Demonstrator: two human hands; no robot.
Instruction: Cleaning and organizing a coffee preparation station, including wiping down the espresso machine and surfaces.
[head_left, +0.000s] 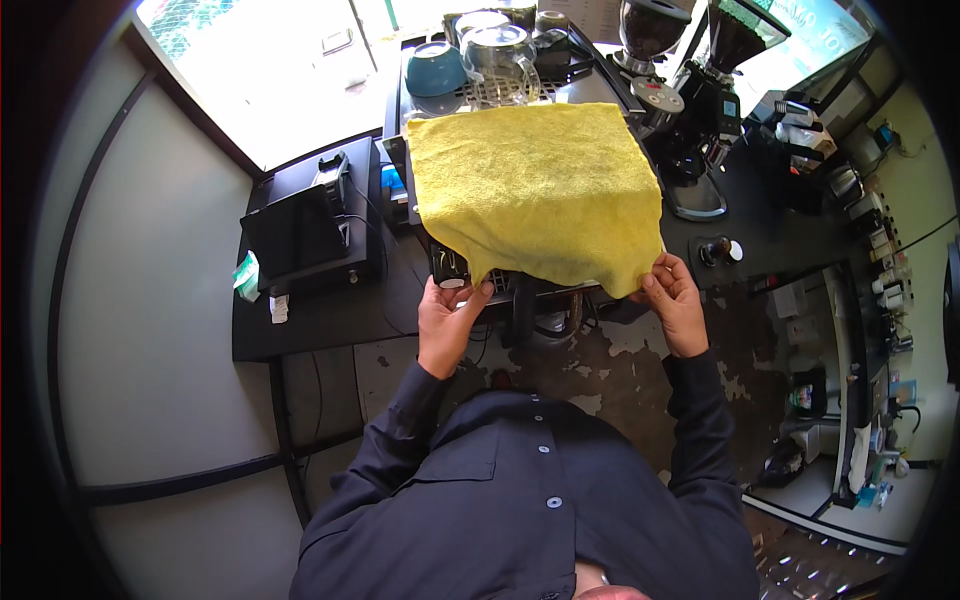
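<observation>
A yellow cloth (536, 180) is spread over the front and part of the top of an espresso machine (622, 82). My left hand (448, 319) pinches the cloth's near left corner between thumb and fingers. At the near right corner, my right hand (677, 304) grips the cloth the same way. Below the cloth's lower edge, a black portafilter handle (523, 307) and part of the drip grate (501, 282) show. Most of the machine's front is hidden behind the fabric. Glass jugs (499, 60) and a blue bowl (435, 69) stand on the machine's top.
Two coffee grinders (654, 37) (720, 97) stand right of the machine. A tamper (716, 251) sits on the black counter (780, 225) nearby. To the left are a dark tablet on a stand (292, 225) and a cash drawer (360, 247). Cables hang below the counter.
</observation>
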